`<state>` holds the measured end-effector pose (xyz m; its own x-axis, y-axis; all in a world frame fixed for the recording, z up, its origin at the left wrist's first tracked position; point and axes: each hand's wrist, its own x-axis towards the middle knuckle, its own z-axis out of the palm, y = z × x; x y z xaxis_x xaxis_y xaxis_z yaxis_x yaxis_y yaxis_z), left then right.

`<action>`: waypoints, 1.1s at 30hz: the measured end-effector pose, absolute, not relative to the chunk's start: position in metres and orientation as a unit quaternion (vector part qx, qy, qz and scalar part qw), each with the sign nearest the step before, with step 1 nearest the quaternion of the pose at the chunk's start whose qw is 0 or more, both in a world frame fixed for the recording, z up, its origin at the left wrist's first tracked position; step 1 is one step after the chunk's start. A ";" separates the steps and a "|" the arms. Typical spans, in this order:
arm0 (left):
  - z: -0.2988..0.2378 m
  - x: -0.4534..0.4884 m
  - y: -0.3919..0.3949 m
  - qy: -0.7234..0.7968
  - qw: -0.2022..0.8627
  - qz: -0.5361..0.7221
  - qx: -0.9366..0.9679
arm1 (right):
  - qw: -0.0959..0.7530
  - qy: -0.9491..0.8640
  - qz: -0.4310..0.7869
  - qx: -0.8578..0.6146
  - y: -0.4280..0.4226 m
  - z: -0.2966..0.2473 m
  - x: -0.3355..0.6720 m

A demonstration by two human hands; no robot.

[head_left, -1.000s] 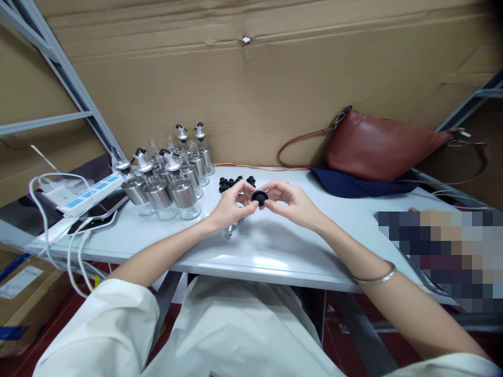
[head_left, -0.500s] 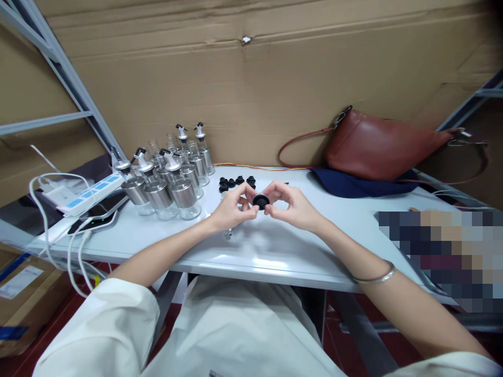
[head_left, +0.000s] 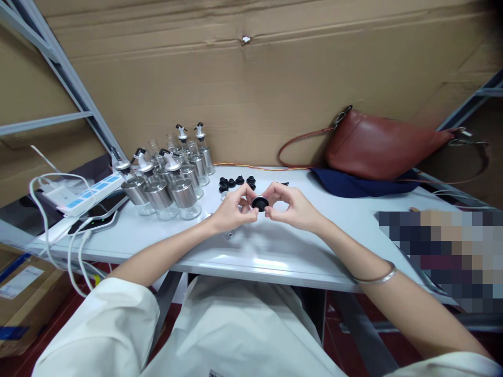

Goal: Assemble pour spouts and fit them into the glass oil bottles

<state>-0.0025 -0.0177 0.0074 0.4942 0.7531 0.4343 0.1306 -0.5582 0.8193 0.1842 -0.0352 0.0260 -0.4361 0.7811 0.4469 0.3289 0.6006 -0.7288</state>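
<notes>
Between my two hands, above the tabletop, is a round black stopper (head_left: 260, 204) with a thin silvery rim. My left hand (head_left: 234, 208) pinches its left side with thumb and fingers. My right hand (head_left: 290, 206) grips the right side the same way. Behind my left hand several similar black stoppers (head_left: 239, 180) sit in a cluster on the table. Small clear or silvery pieces (head_left: 229, 235) lie beside and below my left hand, partly hidden by it.
Several glass bottles with steel sleeves (head_left: 184, 193), some topped with pourers, stand left. A power strip (head_left: 94, 192) with white cables lies at the left edge. A brown leather bag (head_left: 377, 149) rests on dark blue cloth (head_left: 334, 184) at right. Cardboard (head_left: 251, 94) closes off the back.
The stopper has tipped slightly, so more of its black side faces me. Both hands keep hold of it in nearly the same place.
</notes>
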 end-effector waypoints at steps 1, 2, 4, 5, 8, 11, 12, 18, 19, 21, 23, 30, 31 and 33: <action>0.007 -0.002 -0.018 0.284 0.373 0.415 0.780 | 0.401 -0.799 0.280 -0.349 -0.035 0.026 0.184; 0.008 -0.002 -0.018 0.284 0.371 0.416 0.780 | 0.399 -0.800 0.278 -0.351 -0.035 0.026 0.184; 0.008 -0.002 -0.018 0.283 0.366 0.417 0.782 | 0.396 -0.801 0.275 -0.354 -0.036 0.026 0.184; 0.008 -0.002 -0.018 0.283 0.365 0.416 0.783 | 0.395 -0.802 0.275 -0.354 -0.036 0.026 0.184; 0.008 -0.002 -0.018 0.288 0.360 0.409 0.787 | 0.396 -0.801 0.277 -0.352 -0.035 0.025 0.184; 0.008 -0.002 -0.018 0.289 0.360 0.404 0.790 | 0.397 -0.802 0.276 -0.351 -0.035 0.025 0.184; 0.008 -0.002 -0.018 0.287 0.359 0.404 0.790 | 0.398 -0.802 0.276 -0.350 -0.035 0.024 0.184; 0.006 -0.002 -0.018 0.283 0.357 0.408 0.791 | 0.397 -0.803 0.269 -0.354 -0.035 0.025 0.183; 0.006 -0.002 -0.018 0.284 0.356 0.407 0.792 | 0.396 -0.803 0.268 -0.355 -0.035 0.026 0.183; 0.006 -0.002 -0.018 0.285 0.354 0.406 0.793 | 0.396 -0.804 0.265 -0.355 -0.036 0.026 0.183; 0.006 -0.002 -0.018 0.286 0.351 0.404 0.795 | 0.394 -0.805 0.262 -0.356 -0.036 0.025 0.183; 0.008 0.000 -0.020 0.302 0.340 0.399 0.796 | 0.388 -0.810 0.250 -0.360 -0.035 0.025 0.183; 0.008 0.000 -0.020 0.305 0.337 0.398 0.797 | 0.388 -0.811 0.251 -0.360 -0.036 0.025 0.183; 0.009 0.000 -0.021 0.308 0.333 0.394 0.799 | 0.387 -0.811 0.253 -0.359 -0.036 0.026 0.183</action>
<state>0.0003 -0.0211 0.0088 0.4997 0.7545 0.4254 0.2294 -0.5889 0.7750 0.1825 -0.0360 0.0256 -0.4417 0.7783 0.4463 0.3867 0.6140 -0.6880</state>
